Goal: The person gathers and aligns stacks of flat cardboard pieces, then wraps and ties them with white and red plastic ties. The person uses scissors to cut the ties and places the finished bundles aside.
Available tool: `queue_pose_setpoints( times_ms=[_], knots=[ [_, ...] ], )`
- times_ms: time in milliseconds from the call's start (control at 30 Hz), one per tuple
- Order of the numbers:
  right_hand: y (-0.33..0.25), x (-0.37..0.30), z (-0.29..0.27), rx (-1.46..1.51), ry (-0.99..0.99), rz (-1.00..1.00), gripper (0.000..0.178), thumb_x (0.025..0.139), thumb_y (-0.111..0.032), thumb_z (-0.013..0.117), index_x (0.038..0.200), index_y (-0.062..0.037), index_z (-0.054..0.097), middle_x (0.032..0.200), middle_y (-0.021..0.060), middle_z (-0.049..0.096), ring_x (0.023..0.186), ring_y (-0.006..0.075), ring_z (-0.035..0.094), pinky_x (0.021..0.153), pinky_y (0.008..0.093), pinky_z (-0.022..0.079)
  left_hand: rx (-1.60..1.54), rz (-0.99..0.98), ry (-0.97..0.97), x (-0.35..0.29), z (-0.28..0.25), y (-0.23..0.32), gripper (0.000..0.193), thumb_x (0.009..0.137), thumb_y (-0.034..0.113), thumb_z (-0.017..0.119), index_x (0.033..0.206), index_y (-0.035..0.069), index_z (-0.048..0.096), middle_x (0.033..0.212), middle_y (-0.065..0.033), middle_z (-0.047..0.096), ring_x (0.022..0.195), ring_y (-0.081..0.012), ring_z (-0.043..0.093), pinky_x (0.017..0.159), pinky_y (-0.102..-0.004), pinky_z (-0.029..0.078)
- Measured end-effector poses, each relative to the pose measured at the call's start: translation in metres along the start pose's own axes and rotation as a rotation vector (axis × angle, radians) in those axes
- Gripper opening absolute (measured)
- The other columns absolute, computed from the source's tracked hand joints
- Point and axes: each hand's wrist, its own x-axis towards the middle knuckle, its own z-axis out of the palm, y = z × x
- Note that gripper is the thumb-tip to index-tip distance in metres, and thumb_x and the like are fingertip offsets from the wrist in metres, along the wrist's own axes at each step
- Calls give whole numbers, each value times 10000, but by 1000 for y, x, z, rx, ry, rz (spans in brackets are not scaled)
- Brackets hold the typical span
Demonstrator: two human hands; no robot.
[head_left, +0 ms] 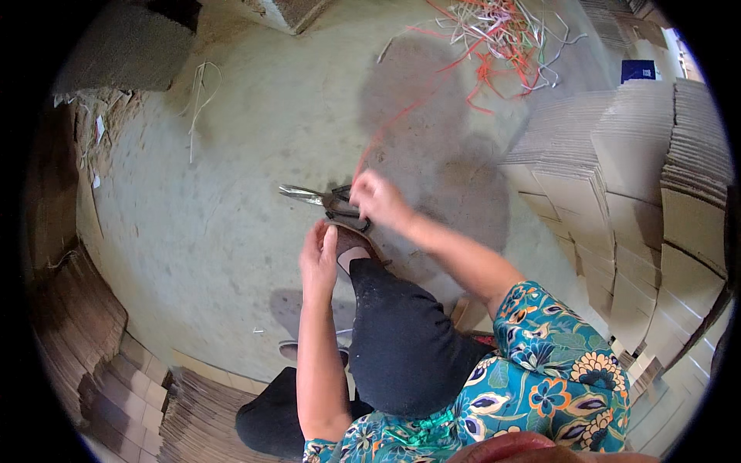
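Observation:
My right hand (378, 202) is closed and slightly smeared by motion. A thin red strap (386, 127) runs from it in a curve toward the far right. Beside it on the floor lies a pair of large scissors (302, 194) with metal blades spread and black handles, partly covered by my right hand. My left hand (318, 251) hovers next to my brown shoe (353, 239), fingers stretched and thumb apart, and I see nothing in it.
A tangle of red, white and green straps (502, 38) lies at the far right. Stacks of flat cardboard (633, 170) stand along the right, with more cardboard (77, 309) at the left. A loose pale strap (197, 104) rests on the grey floor (216, 255).

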Motion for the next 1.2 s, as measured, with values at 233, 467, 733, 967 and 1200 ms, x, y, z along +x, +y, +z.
queue_pose_setpoints(
  times_ms=[233, 467, 733, 967, 1200],
  knots=[
    [24, -55, 31, -188, -261, -307, 218, 779, -158, 637, 940, -29, 568, 846, 165, 613, 759, 281, 628, 682, 360, 490, -175, -170, -144, 15, 20, -8, 167, 929, 144, 498, 898, 12, 595, 770, -43, 616, 641, -102, 563, 566, -229, 458],
    [18, 55, -137, -565, 547, -418, 347, 751, -262, 694, 996, -51, 569, 895, 130, 626, 815, 242, 604, 742, 352, 475, -275, 13, 139, 31, -33, 0, 139, 931, 183, 511, 937, 62, 580, 615, 30, 485, 470, -23, 367, 398, -171, 254],
    [9, 100, -267, -1156, 746, 67, 350, 751, -302, 666, 1004, -85, 558, 955, 145, 615, 899, 351, 589, 763, 449, 472, -210, 27, 215, 21, -75, 8, 147, 940, 188, 494, 941, 63, 570, 608, 23, 484, 432, -12, 303, 384, -171, 183],
    [32, 88, -183, -178, 444, 35, 154, 837, -168, 589, 901, -34, 548, 736, 91, 635, 616, 199, 621, 542, 350, 494, -236, -38, 124, 18, -64, -6, 152, 940, 192, 492, 926, 57, 560, 640, 5, 530, 463, -29, 379, 405, -173, 242],
    [5, -34, 15, 212, -365, 161, 117, 878, -165, 569, 866, -50, 563, 804, 55, 647, 656, 124, 634, 572, 252, 491, -230, -117, 14, 22, -5, -15, 123, 945, 142, 457, 916, 37, 514, 765, -61, 581, 662, -124, 567, 620, -253, 482]
  ],
)
